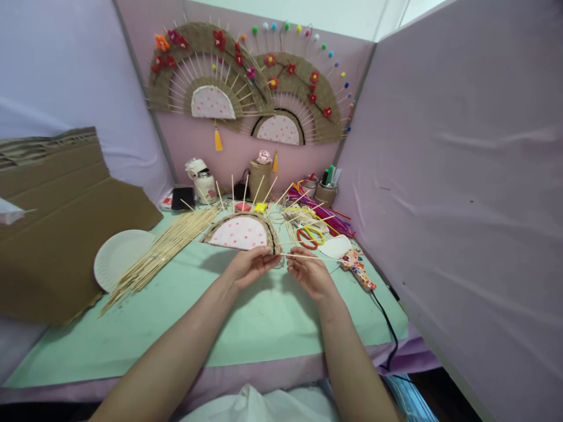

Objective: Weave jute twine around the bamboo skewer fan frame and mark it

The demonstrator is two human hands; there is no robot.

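My left hand [253,266] grips the lower right corner of a half-round fan base [240,232], white with pink dots and edged in brown twine with a dark line. Several thin sticks fan out from its curved edge. My right hand [310,272] pinches a bamboo stick [316,257] that lies level, its inner end at the fan's corner near my left fingers. Whether that end is fixed to the base I cannot tell. Just right of my right hand rests a flower-patterned glue gun [357,269] with a black cord.
A bundle of bamboo sticks [162,252] overlaps a white paper plate [118,258] on the left, beside cardboard [57,234]. Scissors [310,237], pipe cleaners [334,220], a twine spool [260,179] and a white bottle [204,186] stand behind. Two finished-looking fans [299,73] hang on the back wall.
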